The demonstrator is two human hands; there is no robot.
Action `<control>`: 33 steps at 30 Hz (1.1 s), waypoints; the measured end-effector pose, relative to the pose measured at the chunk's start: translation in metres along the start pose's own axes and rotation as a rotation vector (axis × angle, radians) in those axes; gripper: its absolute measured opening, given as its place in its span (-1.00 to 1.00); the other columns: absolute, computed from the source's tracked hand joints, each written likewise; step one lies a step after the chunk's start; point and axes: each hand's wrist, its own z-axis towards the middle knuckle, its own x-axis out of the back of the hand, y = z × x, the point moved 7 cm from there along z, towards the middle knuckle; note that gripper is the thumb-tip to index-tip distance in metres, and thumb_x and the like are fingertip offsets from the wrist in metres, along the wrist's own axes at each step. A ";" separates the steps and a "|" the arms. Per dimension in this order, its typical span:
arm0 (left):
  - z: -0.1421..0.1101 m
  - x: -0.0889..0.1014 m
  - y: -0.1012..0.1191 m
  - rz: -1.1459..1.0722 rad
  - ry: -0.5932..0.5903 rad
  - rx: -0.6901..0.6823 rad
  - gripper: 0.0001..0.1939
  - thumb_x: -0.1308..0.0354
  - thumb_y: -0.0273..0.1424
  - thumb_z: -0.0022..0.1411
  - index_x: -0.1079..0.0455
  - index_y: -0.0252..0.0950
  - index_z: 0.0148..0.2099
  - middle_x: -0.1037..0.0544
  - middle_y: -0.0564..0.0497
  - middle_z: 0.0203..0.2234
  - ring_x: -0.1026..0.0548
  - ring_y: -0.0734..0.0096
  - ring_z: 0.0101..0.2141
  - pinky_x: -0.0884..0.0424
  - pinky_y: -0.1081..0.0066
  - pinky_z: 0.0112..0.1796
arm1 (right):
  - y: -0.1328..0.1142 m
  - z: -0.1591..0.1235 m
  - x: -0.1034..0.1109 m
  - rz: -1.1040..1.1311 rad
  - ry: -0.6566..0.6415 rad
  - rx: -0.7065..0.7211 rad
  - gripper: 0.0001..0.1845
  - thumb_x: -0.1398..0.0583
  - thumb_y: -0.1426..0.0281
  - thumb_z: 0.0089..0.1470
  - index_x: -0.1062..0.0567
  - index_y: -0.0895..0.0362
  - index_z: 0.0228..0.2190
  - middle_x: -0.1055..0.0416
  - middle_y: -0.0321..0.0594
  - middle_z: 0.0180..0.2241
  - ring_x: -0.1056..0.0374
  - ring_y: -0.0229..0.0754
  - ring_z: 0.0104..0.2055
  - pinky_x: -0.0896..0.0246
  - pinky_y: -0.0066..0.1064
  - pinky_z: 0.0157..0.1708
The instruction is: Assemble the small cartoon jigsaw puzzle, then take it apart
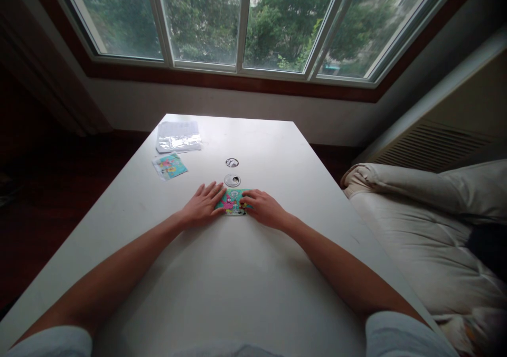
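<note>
A small colourful cartoon card [233, 203], green and pink, lies flat on the white table. My left hand [204, 205] rests flat with fingers spread, touching the card's left side. From the right, my right hand [264, 207] reaches over the card's right part with bent fingers; whether they pinch anything is too small to make out. Just beyond the card sits a round black-and-white piece [232, 180], and behind it a second, similar round piece [232, 162].
The white table [222, 283] narrows toward the window [241, 24]. At its far left lie a clear plastic sleeve [179, 136] and a colourful cartoon sheet [170, 166]. A pale padded sofa [412, 241] stands beside the table's right edge.
</note>
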 end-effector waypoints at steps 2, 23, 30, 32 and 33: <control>-0.002 0.002 0.009 0.003 0.004 -0.035 -0.16 0.35 0.17 0.42 0.26 -0.17 0.54 0.14 -0.01 0.48 0.25 0.12 0.46 0.30 0.02 0.39 | -0.007 -0.002 0.001 -0.056 0.000 -0.036 -0.73 -0.15 0.30 0.32 -0.52 0.06 0.00 -0.43 -0.06 0.05 -0.30 -0.04 0.09 -0.20 -0.23 0.09; 0.009 -0.007 -0.010 0.000 0.043 0.082 -0.18 0.31 0.16 0.41 0.17 -0.16 0.53 0.19 -0.06 0.48 0.22 0.06 0.45 0.21 -0.04 0.37 | 0.092 0.000 -0.007 -0.199 0.158 -0.530 -0.55 0.01 0.17 0.37 -0.38 0.08 0.16 -0.30 0.03 0.18 -0.16 0.08 0.20 -0.05 -0.08 0.21; 0.014 -0.003 -0.020 -0.008 0.063 0.160 -0.20 0.30 0.16 0.41 0.15 -0.11 0.53 0.16 -0.03 0.48 0.20 0.03 0.45 0.21 -0.07 0.36 | 0.118 0.008 -0.024 -0.150 0.114 -0.569 -0.36 0.07 0.04 0.37 -0.24 0.05 0.32 -0.07 -0.01 0.39 0.07 0.12 0.42 0.18 0.06 0.35; 0.016 -0.003 -0.025 -0.008 0.051 0.171 -0.20 0.29 0.17 0.40 0.14 -0.09 0.52 0.16 -0.02 0.48 0.20 0.01 0.45 0.21 -0.09 0.36 | 0.122 0.010 -0.025 -0.142 0.099 -0.585 -0.37 0.07 0.06 0.37 -0.24 0.05 0.32 -0.06 -0.02 0.40 0.08 0.11 0.43 0.20 0.06 0.36; 0.017 -0.003 -0.026 -0.007 0.045 0.175 -0.19 0.29 0.18 0.39 0.13 -0.08 0.52 0.16 -0.02 0.49 0.20 0.00 0.45 0.21 -0.10 0.36 | 0.122 0.011 -0.024 -0.144 0.103 -0.590 -0.38 0.07 0.07 0.37 -0.24 0.06 0.32 -0.06 -0.01 0.40 0.08 0.11 0.43 0.21 0.06 0.36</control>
